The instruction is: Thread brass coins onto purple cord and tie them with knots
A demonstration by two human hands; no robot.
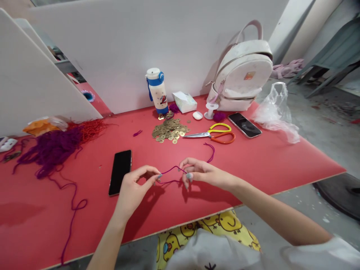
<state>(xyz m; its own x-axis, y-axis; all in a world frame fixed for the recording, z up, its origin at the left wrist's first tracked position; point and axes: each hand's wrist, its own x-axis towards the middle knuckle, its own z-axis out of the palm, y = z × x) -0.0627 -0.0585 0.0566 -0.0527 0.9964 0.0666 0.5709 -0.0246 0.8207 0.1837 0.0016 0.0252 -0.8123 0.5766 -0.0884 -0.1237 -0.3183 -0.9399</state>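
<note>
See a white backpack (243,75) near the partition (112,48), a phone (244,125) before it, a plastic bag (277,112) alongside, a blue-and-white bottle (157,91) farther left.

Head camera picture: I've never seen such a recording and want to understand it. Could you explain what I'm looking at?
There is no machine here: a person works with a bare left hand and right hand, seen by a camera worn on their head, looking forward and down. The left hand pinches a purple thread, which runs across to the right hand. Beyond them on the red table lie a heap of gold-coloured discs and scissors. A phone lies beside the left hand, with purple yarn farther left. Behind the discs stands a bottle; a backpack is at the back right.
</note>
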